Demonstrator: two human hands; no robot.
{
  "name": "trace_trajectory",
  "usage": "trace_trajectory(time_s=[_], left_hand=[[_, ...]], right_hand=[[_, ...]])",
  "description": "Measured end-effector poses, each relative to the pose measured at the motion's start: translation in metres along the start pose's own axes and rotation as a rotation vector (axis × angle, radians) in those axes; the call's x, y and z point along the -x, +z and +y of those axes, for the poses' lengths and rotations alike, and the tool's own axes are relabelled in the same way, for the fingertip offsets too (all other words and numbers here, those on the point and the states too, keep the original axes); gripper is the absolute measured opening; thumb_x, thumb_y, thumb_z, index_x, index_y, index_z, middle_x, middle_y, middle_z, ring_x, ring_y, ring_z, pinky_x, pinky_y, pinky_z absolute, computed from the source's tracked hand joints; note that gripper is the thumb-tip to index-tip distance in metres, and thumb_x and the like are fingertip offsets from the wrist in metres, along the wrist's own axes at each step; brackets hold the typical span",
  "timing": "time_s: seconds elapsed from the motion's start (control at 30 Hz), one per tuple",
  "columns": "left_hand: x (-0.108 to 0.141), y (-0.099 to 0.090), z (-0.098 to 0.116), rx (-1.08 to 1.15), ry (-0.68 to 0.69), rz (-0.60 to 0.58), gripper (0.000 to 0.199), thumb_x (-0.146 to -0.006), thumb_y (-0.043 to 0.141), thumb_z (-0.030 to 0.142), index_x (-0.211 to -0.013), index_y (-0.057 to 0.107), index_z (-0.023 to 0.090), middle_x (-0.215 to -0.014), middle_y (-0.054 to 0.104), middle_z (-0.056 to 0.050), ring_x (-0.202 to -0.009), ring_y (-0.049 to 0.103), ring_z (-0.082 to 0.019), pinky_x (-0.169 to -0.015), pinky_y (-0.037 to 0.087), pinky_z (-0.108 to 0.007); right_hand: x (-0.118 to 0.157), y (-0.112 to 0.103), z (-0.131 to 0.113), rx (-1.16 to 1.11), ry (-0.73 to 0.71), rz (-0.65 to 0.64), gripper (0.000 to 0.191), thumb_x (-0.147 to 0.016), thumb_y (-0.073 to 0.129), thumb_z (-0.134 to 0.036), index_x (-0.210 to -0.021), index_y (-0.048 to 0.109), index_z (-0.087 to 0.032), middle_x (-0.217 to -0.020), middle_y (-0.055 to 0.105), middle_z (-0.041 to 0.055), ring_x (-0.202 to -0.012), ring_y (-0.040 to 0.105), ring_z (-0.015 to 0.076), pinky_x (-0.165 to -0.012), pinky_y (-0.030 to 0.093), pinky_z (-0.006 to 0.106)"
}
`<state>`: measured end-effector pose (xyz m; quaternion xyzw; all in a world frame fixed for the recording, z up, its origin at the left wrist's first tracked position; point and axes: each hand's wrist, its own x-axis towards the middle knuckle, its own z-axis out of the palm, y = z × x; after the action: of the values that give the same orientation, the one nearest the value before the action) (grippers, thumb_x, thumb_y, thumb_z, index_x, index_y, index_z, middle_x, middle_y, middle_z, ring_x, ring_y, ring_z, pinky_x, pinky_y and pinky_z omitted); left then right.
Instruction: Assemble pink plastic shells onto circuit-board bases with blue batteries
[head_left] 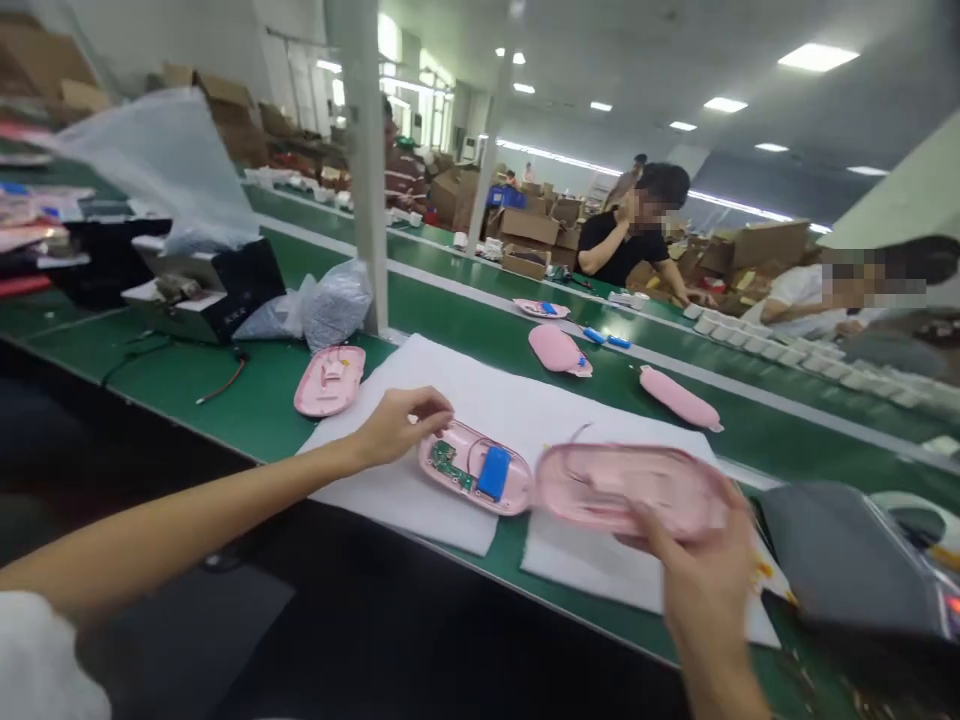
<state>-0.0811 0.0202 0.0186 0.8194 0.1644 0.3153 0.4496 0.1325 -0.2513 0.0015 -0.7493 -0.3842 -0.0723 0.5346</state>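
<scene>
"So, what is the left hand [397, 428] doing over the table [247, 400]?"

"It is hanging relaxed, fingers loosely curling and gripping nothing, just above the rim of a glossy pink plastic shell [469, 495]. Whether the fingertips are touching that rim, nobody can quite tell."

"What is sitting inside that shell?"

"A green circuit board [448, 465] is lying at one rounded end, a smooth blue battery pack [494, 473] is resting beside it, and a thin wire [471, 455] is curving between them."

"And the right hand [697, 570]?"

"Blurred but clearly grasping, it is gripping a matching oval pink cover [630, 490] from below, tilting the hollow shape up, with its rim meeting the shell's edge."

"What is lying underneath?"

"The shell is resting on a soft white foam sheet [480, 390] spread across the green table."

"And around them?"

"Another open pink shell [330, 380] is lying to the left, while a closed pink unit [559, 350] and a slimmer pink unit [679, 397] are sitting farther along. A gray fabric pouch [847, 555] is slumping at right, and a co-worker in a black shirt [622, 250] is leaning over the far table near cardboard boxes [529, 228]."
</scene>
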Motion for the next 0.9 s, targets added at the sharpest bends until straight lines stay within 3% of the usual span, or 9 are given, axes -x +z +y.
trace_trajectory(time_s=[0.13,0.2,0.27,0.33,0.47,0.6,0.7,0.77,0.9], left_hand=[[0.002,0.003,-0.012,-0.045,0.201,0.039,0.018,-0.093,0.057,0.029,-0.089,0.068,0.016,-0.079,0.07,-0.004,-0.064,0.062,-0.011,-0.06,0.049,-0.02],[0.001,0.007,-0.018,-0.226,0.369,0.098,0.022,-0.097,0.053,0.03,-0.093,0.07,0.017,-0.089,0.069,-0.006,-0.068,0.061,-0.011,-0.061,0.048,-0.022],[-0.001,0.01,-0.022,-0.458,0.476,0.193,0.023,-0.099,0.05,0.028,-0.092,0.07,0.017,-0.097,0.067,-0.007,-0.076,0.06,-0.014,-0.067,0.048,-0.026],[-0.001,0.011,-0.025,-0.656,0.51,0.245,0.021,-0.097,0.05,0.02,-0.089,0.069,0.015,-0.1,0.065,-0.009,-0.083,0.057,-0.018,-0.071,0.047,-0.031],[0.001,0.009,-0.025,-0.723,0.516,0.136,0.017,-0.091,0.053,0.009,-0.093,0.069,0.015,-0.111,0.061,-0.011,-0.091,0.053,-0.021,-0.077,0.046,-0.035],[0.001,0.007,-0.021,-0.39,0.489,-0.01,0.009,-0.089,0.067,0.024,-0.083,0.072,0.02,-0.112,0.058,-0.009,-0.102,0.051,-0.023,-0.09,0.046,-0.039],[-0.001,0.011,-0.024,-0.222,0.408,0.186,0.014,-0.092,0.062,0.024,-0.084,0.072,0.018,-0.105,0.055,-0.009,-0.099,0.051,-0.021,-0.092,0.048,-0.038],[-0.001,0.016,-0.028,-0.133,0.351,0.29,0.015,-0.092,0.061,0.023,-0.083,0.07,0.016,-0.108,0.053,-0.01,-0.098,0.053,-0.02,-0.088,0.051,-0.036],[0.002,0.022,-0.032,0.269,0.13,0.211,0.012,-0.089,0.064,0.027,-0.095,0.064,0.016,-0.111,0.057,-0.007,-0.069,0.058,-0.009,-0.063,0.052,-0.023]], right_hand=[[-0.024,0.088,-0.042,-0.245,0.262,-0.098,0.079,-0.08,0.071,-0.045,-0.144,0.03,-0.022,-0.131,0.056,0.0149,-0.109,0.065,0.0309,-0.075,0.063,0.043],[-0.025,0.119,-0.056,-0.276,0.279,-0.112,0.08,-0.077,0.074,-0.046,-0.141,0.032,-0.022,-0.132,0.055,0.015,-0.114,0.062,0.0315,-0.083,0.061,0.044],[-0.022,0.133,-0.065,-0.233,0.21,-0.072,0.078,-0.075,0.077,-0.045,-0.137,0.038,-0.022,-0.133,0.054,0.0139,-0.119,0.059,0.0315,-0.095,0.056,0.046],[-0.018,0.138,-0.071,-0.209,0.144,0.006,0.074,-0.074,0.078,-0.043,-0.134,0.042,-0.021,-0.133,0.053,0.0131,-0.122,0.057,0.0307,-0.102,0.052,0.047],[-0.011,0.14,-0.08,-0.236,0.074,0.218,0.07,-0.071,0.082,-0.037,-0.128,0.045,-0.017,-0.13,0.054,0.0125,-0.118,0.059,0.027,-0.104,0.049,0.046],[-0.005,0.144,-0.082,-0.256,0.025,0.349,0.07,-0.066,0.085,-0.03,-0.123,0.048,-0.014,-0.127,0.055,0.0124,-0.115,0.061,0.0242,-0.104,0.05,0.044],[0.0,0.145,-0.084,-0.31,0.066,0.31,0.069,-0.068,0.085,-0.029,-0.124,0.047,-0.016,-0.128,0.056,0.0132,-0.115,0.061,0.025,-0.099,0.054,0.045],[0.002,0.145,-0.086,-0.383,0.126,0.293,0.069,-0.07,0.083,-0.029,-0.126,0.045,-0.018,-0.131,0.055,0.0141,-0.118,0.06,0.027,-0.091,0.058,0.045],[0.003,0.147,-0.087,-0.482,0.217,0.243,0.07,-0.071,0.081,-0.03,-0.128,0.042,-0.021,-0.139,0.049,0.0151,-0.121,0.057,0.0304,-0.074,0.064,0.042]])
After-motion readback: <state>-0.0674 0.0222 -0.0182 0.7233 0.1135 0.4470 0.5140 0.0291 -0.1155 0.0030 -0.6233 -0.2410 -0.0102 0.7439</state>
